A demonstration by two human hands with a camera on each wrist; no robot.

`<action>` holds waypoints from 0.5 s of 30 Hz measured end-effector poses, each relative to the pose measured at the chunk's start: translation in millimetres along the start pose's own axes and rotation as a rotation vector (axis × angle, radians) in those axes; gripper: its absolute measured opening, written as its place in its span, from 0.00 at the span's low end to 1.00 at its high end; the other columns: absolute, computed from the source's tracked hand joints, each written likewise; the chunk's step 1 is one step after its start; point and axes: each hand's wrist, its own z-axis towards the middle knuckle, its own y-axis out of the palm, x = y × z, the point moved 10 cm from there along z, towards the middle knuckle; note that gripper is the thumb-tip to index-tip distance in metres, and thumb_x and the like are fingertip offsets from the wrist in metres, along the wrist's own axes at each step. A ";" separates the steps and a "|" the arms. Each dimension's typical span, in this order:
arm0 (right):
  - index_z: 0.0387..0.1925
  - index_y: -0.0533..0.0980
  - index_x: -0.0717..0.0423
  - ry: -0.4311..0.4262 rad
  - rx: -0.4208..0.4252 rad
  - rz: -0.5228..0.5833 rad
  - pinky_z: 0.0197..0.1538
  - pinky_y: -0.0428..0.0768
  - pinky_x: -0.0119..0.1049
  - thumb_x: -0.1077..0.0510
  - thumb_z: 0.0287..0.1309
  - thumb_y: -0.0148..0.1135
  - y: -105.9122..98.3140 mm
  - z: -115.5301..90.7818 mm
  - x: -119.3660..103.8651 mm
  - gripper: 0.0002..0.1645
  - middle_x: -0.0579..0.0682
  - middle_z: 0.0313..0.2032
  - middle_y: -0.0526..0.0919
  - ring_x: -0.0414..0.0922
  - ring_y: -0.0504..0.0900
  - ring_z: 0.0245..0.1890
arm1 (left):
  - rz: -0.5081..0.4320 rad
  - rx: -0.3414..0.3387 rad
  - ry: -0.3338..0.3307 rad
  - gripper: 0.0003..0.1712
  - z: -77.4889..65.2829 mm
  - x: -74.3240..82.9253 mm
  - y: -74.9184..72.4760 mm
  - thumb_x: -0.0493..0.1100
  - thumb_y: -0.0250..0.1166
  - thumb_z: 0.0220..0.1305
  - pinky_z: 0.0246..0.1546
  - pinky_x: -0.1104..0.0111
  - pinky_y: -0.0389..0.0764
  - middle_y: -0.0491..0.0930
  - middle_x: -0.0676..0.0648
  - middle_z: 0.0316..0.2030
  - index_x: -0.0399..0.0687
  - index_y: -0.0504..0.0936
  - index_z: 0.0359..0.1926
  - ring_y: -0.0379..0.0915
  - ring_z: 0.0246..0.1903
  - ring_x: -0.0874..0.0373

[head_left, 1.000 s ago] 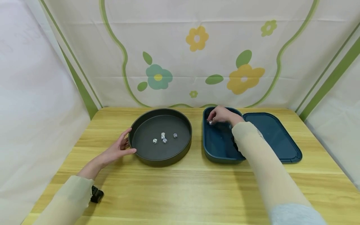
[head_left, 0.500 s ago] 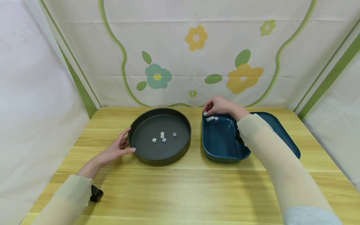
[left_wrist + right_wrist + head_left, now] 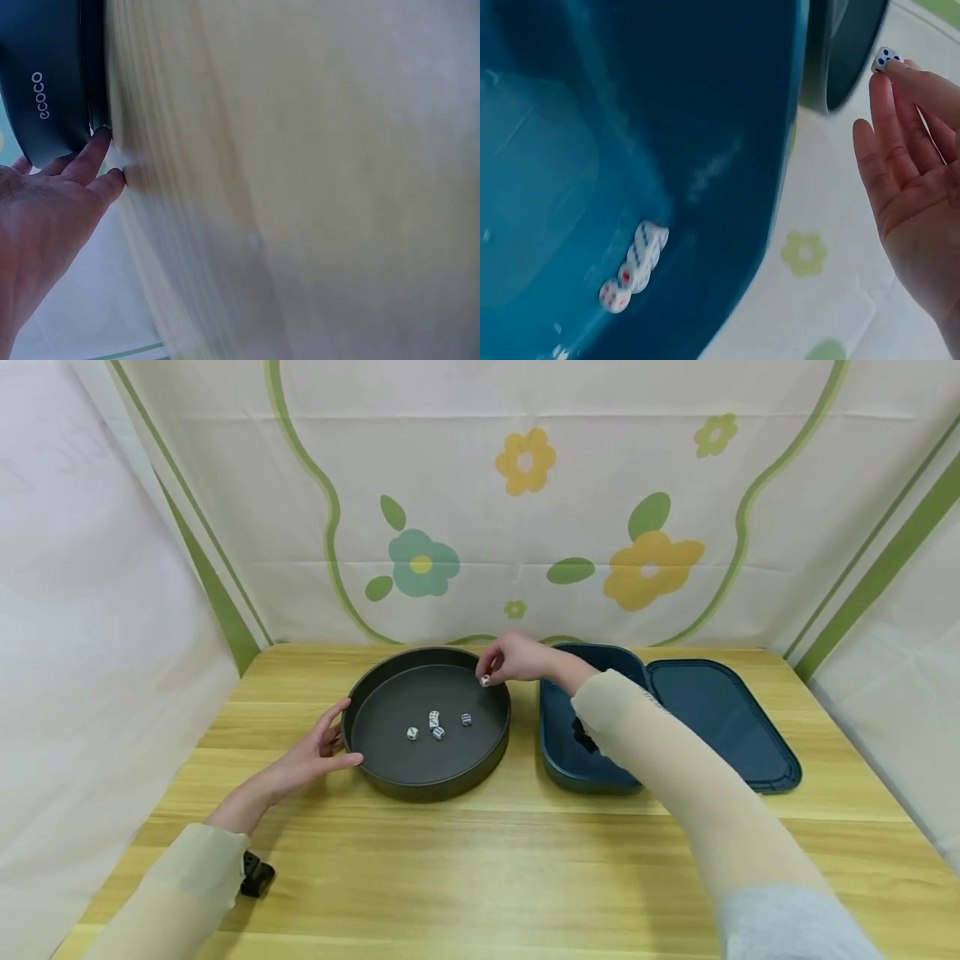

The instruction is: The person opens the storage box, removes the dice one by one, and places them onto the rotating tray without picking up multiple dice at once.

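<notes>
My right hand [image 3: 521,657] pinches a white die [image 3: 485,680] between thumb and fingertips, over the right back rim of a round dark pan [image 3: 390,768]. In the right wrist view the die [image 3: 886,58] shows blue pips. Several white dice lie on the pan's floor, one of them a die [image 3: 412,734] apart on the left. My left hand [image 3: 311,760] rests its spread thumb and fingers against the pan's left side. A row of dice [image 3: 635,266] lies in a corner of the blue box [image 3: 780,187]; the right arm partly hides this box in the head view.
The blue lid [image 3: 720,718] lies flat to the right of the box. All of this stands on a wooden table [image 3: 450,877]. Behind it hangs a white cloth [image 3: 450,460] with flowers printed on it.
My right hand has picked a die out of the blue box and carried it left over the box's edge to the pan's rim. My left hand has stayed in place.
</notes>
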 end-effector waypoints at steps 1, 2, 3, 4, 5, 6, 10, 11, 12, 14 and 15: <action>0.41 0.84 0.62 -0.007 -0.001 -0.009 0.43 0.79 0.37 0.66 0.57 0.67 2.7 3.1 -1.6 0.09 0.50 0.38 0.85 0.44 0.81 0.38 | 0.000 0.001 0.001 0.53 0.2 0.1 0.3 0.42 0.63 0.68 0.63 0.40 0.53 0.47 0.25 0.71 0.56 0.33 0.77 0.43 0.69 0.31; 0.41 0.84 0.61 -0.010 -0.001 -0.021 0.42 0.78 0.37 0.66 0.57 0.68 5.3 6.0 -2.6 0.09 0.49 0.37 0.85 0.44 0.81 0.37 | 0.001 0.001 0.001 0.53 0.4 0.2 0.4 0.42 0.63 0.68 0.63 0.40 0.53 0.47 0.25 0.71 0.56 0.33 0.77 0.43 0.69 0.31; 0.40 0.85 0.61 -0.013 -0.002 -0.029 0.42 0.78 0.36 0.66 0.56 0.68 7.6 8.5 -3.8 0.09 0.49 0.36 0.85 0.44 0.81 0.37 | 0.000 0.001 0.000 0.54 0.6 0.2 0.6 0.42 0.63 0.68 0.63 0.40 0.53 0.47 0.26 0.71 0.57 0.33 0.77 0.43 0.70 0.31; 0.40 0.85 0.61 -0.017 -0.004 -0.038 0.42 0.78 0.36 0.65 0.56 0.68 9.8 10.8 -5.0 0.09 0.49 0.35 0.85 0.43 0.81 0.36 | 0.000 0.001 0.000 0.54 0.8 0.3 0.6 0.42 0.64 0.68 0.63 0.40 0.53 0.46 0.26 0.71 0.57 0.33 0.77 0.43 0.69 0.31; 0.40 0.84 0.61 -0.018 -0.008 -0.039 0.42 0.78 0.36 0.66 0.56 0.68 11.9 13.0 -5.7 0.09 0.48 0.35 0.85 0.43 0.81 0.36 | 0.000 0.001 0.000 0.54 0.8 0.4 0.5 0.42 0.64 0.68 0.63 0.40 0.53 0.47 0.26 0.71 0.57 0.33 0.77 0.43 0.69 0.31; 0.40 0.84 0.62 -0.016 -0.013 -0.041 0.42 0.78 0.36 0.66 0.56 0.68 14.2 14.9 -6.2 0.09 0.48 0.35 0.85 0.43 0.81 0.36 | 0.002 0.001 -0.001 0.54 1.2 0.3 0.4 0.42 0.64 0.67 0.63 0.40 0.54 0.47 0.26 0.71 0.57 0.33 0.77 0.44 0.69 0.31; 0.40 0.84 0.62 -0.010 -0.044 -0.043 0.43 0.78 0.35 0.66 0.57 0.68 22.5 20.5 -9.9 0.08 0.49 0.36 0.84 0.43 0.80 0.37 | 0.004 0.000 0.002 0.54 2.6 0.6 0.3 0.42 0.64 0.67 0.63 0.40 0.54 0.47 0.25 0.71 0.56 0.33 0.77 0.45 0.69 0.31; 0.39 0.84 0.62 -0.009 -0.051 -0.041 0.43 0.78 0.35 0.66 0.57 0.67 24.5 21.8 -10.9 0.08 0.49 0.36 0.84 0.43 0.79 0.37 | 0.005 0.000 0.004 0.54 2.9 0.6 0.3 0.42 0.64 0.67 0.63 0.40 0.54 0.47 0.25 0.70 0.56 0.34 0.77 0.45 0.69 0.31; 0.39 0.84 0.62 -0.009 -0.056 -0.044 0.43 0.77 0.35 0.66 0.57 0.67 26.3 22.5 -12.3 0.07 0.49 0.36 0.84 0.43 0.79 0.37 | 0.006 0.001 0.006 0.54 3.3 0.4 0.5 0.42 0.64 0.67 0.63 0.40 0.54 0.47 0.25 0.70 0.56 0.34 0.77 0.45 0.69 0.31; 0.38 0.84 0.61 -0.018 -0.067 -0.044 0.43 0.77 0.34 0.66 0.57 0.68 29.7 23.6 -14.6 0.07 0.48 0.35 0.84 0.43 0.79 0.36 | 0.007 0.001 0.008 0.54 3.8 -0.1 1.2 0.42 0.64 0.67 0.63 0.40 0.54 0.47 0.25 0.70 0.55 0.34 0.77 0.46 0.69 0.31; 0.38 0.84 0.62 -0.024 -0.070 -0.044 0.43 0.77 0.34 0.66 0.57 0.68 31.2 24.2 -15.6 0.07 0.48 0.35 0.84 0.42 0.79 0.36 | 0.005 0.001 0.009 0.54 3.9 -0.4 1.5 0.42 0.64 0.67 0.63 0.40 0.54 0.47 0.25 0.70 0.55 0.34 0.77 0.45 0.69 0.31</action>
